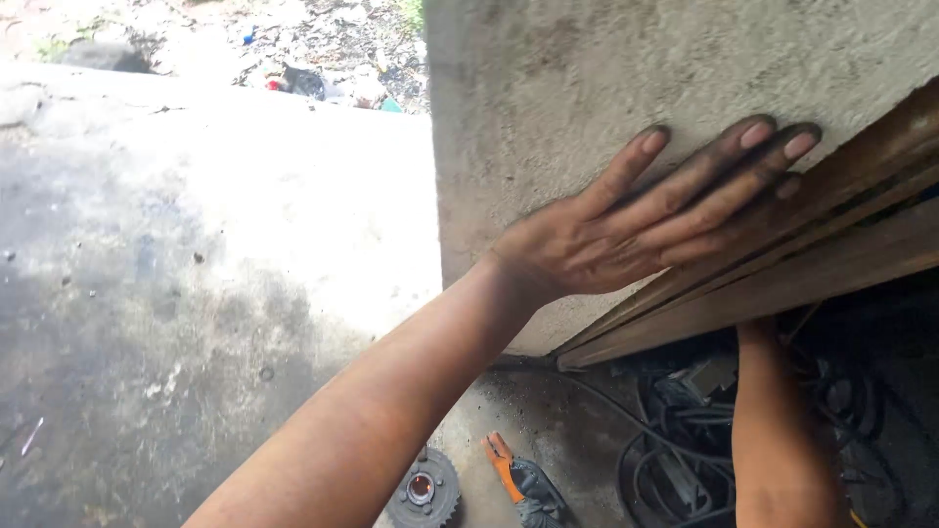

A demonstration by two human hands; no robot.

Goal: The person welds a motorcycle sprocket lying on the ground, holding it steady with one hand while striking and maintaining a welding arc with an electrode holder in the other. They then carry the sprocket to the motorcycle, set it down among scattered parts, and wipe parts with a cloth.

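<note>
Left hand pressed flat, fingers spread, on the concrete wall; right hand's grip hidden under wooden boards.

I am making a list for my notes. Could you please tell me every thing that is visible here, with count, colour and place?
concrete wall: one, grey, upper centre and right
wooden boards: several, brown, slanting under the wall at right
concrete floor: one, grey and stained, left side
round metal part: one, dark grey with a reddish centre, bottom centre on the floor
orange-handled tool: one, orange and dark, bottom centre
cables: a tangle, black, lower right under the boards
litter: scattered, mixed colours, top edge
left hand: one, grimy, flat against the wall, fingers spread
right forearm: one, reaching up behind the boards; the hand is hidden
</note>
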